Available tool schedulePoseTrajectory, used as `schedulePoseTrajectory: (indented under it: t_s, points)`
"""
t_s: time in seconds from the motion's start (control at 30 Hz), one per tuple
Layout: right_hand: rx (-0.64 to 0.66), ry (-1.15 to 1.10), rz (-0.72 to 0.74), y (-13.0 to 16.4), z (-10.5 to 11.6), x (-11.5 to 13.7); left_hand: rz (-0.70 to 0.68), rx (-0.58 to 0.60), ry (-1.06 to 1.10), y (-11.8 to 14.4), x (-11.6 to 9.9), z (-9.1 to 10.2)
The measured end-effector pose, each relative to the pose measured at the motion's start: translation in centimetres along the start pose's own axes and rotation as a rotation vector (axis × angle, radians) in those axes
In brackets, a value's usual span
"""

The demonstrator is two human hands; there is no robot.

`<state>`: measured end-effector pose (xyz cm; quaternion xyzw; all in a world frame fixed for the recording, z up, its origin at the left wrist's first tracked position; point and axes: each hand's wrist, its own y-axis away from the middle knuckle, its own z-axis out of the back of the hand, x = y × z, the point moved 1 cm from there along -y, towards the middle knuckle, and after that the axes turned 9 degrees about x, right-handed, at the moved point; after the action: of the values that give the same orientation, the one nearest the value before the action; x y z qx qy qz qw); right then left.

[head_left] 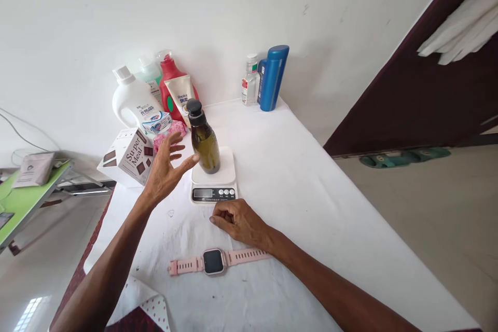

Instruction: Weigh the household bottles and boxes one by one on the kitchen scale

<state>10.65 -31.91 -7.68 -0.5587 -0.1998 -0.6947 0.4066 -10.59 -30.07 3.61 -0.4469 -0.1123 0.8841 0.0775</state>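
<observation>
Handling the olive bottle (206, 145) on the scale (228, 162)

Clock directions are read from the scale, with 12 o'clock toward the wall (218, 15). The olive bottle stands upright on the weighing pan.

The left grip (163, 168) is spread at 9 o'clock and holds nothing; its thumb points at the olive bottle, but contact cannot be confirmed. The right grip (241, 220) is curled closed at 5 o'clock, just beside the scale's front; no object shows in it.

Grasp the olive bottle by its body, below the cap (193, 106). Its smooth, slender shape may slip or tip; hold it vertical. Avoid pressing on the pan or buttons (226, 192).

Clearance: the carton (135, 160) at 9 o'clock stands close to the left grip. The tube (178, 89) and packet (177, 128) crowd 10 to 11 o'clock. The blue bottle (275, 79) stands at 1 o'clock, the watch (213, 261) lies at 6. Widest open room on the surface (303, 192): 2 to 4 o'clock. Stop short of its sloping right edge
</observation>
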Motion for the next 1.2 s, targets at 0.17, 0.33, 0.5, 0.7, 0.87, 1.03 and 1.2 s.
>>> schedulePoseTrajectory:
  t_s: [0.17,0.33,0.5,0.7,0.87,1.03,1.2]
  points:
    - [0.011,0.008,-0.048,0.1,-0.2,0.0,0.058,-0.067,0.068,2.2,1.2,0.7]
    - [0.002,0.055,-0.086,0.2,-0.4,0.1,0.104,-0.098,0.103,3.7,2.3,1.3]
    - [0.014,0.080,-0.108,0.2,-0.4,0.5,0.096,-0.118,0.138,5.0,2.6,1.7]
    - [0.026,0.085,-0.121,0.2,-0.6,0.7,0.098,-0.151,0.136,6.3,2.5,2.5]
    - [0.031,0.100,-0.121,0.2,-0.6,0.9,0.104,-0.179,0.130,7.0,2.5,3.0]
    - [0.033,0.097,-0.118,0.2,-0.6,0.9,0.122,-0.184,0.154,7.3,2.8,2.5]
    - [0.028,0.086,-0.116,0.1,-0.5,0.7,0.142,-0.160,0.161,6.9,3.1,1.6]
